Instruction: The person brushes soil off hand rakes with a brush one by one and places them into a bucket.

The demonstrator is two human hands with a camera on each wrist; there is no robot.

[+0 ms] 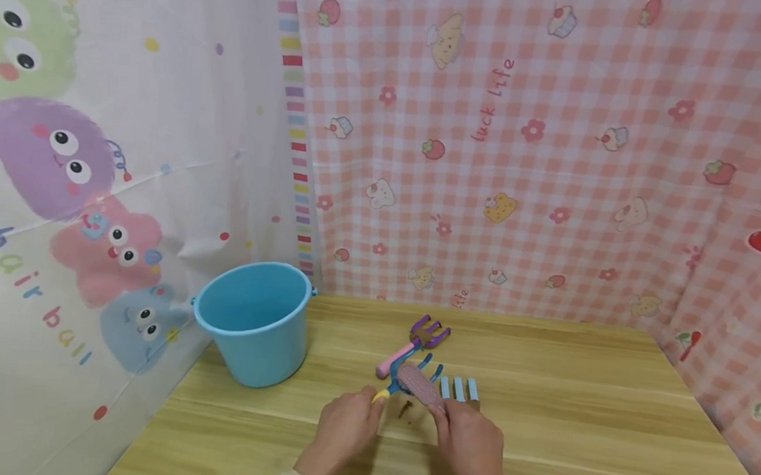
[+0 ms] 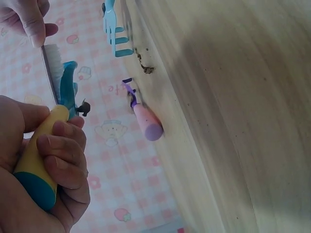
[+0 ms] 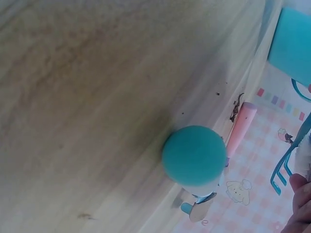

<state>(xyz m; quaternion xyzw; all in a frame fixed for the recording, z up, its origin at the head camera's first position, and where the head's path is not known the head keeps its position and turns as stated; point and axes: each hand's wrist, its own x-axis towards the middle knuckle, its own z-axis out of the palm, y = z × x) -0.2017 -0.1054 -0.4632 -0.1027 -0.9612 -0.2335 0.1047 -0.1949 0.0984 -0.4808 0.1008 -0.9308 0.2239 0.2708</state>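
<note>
My left hand [image 1: 346,426] grips the yellow handle [image 2: 43,141] of a small garden rake with blue tines [image 2: 68,87]. A dark clump of dirt [image 2: 84,107] clings to the tines in the left wrist view. My right hand [image 1: 472,443] pinches one end of a brush [image 1: 420,385] with a pinkish back and white bristles [image 2: 55,65]. The bristles lie against the rake's head, above the table. Behind it, a purple-tined rake [image 1: 425,335] with a pink handle [image 3: 241,126] lies on the table, dirt on its head. A light blue rake [image 1: 458,389] lies by my right hand.
A blue bucket [image 1: 263,343] stands at the back left of the wooden table [image 1: 578,424]. Bits of dark soil [image 1: 405,409] are scattered below the hands. In the right wrist view a teal rounded handle end [image 3: 194,155] is close to the camera. Patterned cloths [image 1: 528,174] hang around the table.
</note>
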